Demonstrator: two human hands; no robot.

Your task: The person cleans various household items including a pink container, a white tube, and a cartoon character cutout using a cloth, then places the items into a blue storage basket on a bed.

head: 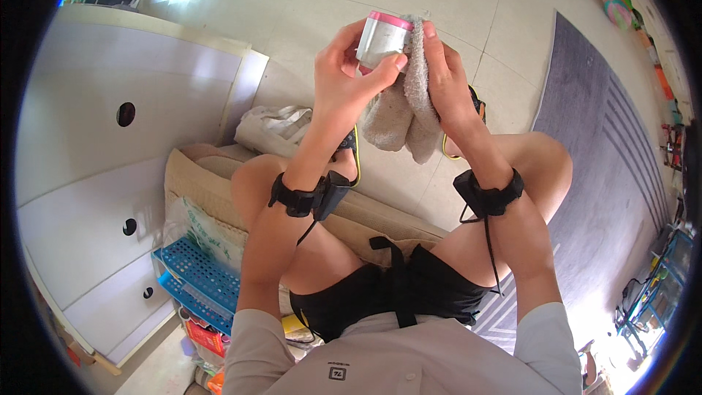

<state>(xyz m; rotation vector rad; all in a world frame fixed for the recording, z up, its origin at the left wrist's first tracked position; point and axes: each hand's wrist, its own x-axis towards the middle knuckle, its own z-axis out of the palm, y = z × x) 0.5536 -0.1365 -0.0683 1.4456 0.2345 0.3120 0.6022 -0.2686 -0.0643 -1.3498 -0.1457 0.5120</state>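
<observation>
Between my hands, above the tiled floor, is a small whitish container [382, 38] with pink bands at its top and bottom. My left hand [351, 71] grips it, with the thumb across its lower front. A fuzzy grey-beige cloth [419, 77] is pressed against the container's right side by my right hand [445, 74]. The cloth's folded ends hang below both hands. My right fingers behind the cloth are partly hidden. Each forearm wears a black strap with a small black device and a cable.
A white drawer cabinet [82, 82] with round holes stands at the left. Near it lie a white bag [274, 129] and blue perforated baskets [200, 271]. I sit on a beige cushioned seat [205, 175]. A grey striped mat [581, 120] covers floor at the right; shelves line the far right.
</observation>
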